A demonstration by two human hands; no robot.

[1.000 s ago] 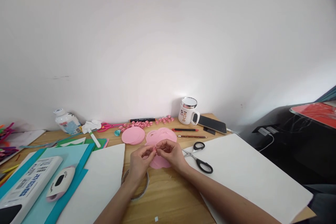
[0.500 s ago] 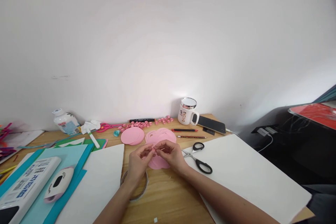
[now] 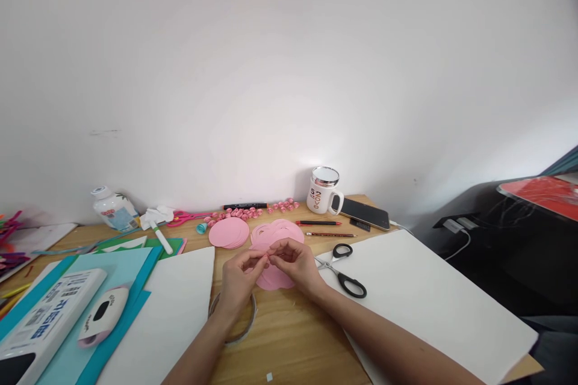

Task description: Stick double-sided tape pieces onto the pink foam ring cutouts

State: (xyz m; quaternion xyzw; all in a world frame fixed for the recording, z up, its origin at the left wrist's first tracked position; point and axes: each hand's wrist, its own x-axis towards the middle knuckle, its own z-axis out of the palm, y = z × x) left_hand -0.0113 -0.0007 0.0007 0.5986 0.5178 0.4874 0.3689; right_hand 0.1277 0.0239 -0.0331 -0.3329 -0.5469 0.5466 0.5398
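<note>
My left hand and my right hand meet fingertip to fingertip at the middle of the wooden table. Both pinch a small piece of pink paper, mostly covered by the fingers. Beneath and behind them lie pink paper cut-outs, partly hidden by the hands. A stack of pink paper discs rests just to the left. Small curled pink pieces are scattered farther back. Below my left wrist is a ring-shaped roll of tape, partly hidden. Black-handled scissors lie spread to the right of my right hand.
White sheets flank the hands. On the left are a long white box, an oval white-and-pink case, a bottle and pink scissors. A mug, phone, and pencil stand or lie at the back right.
The fingers have shifted slightly around the pink paper while both hands keep their pinch. The whole view has moved very slightly; the other things stay in place.
</note>
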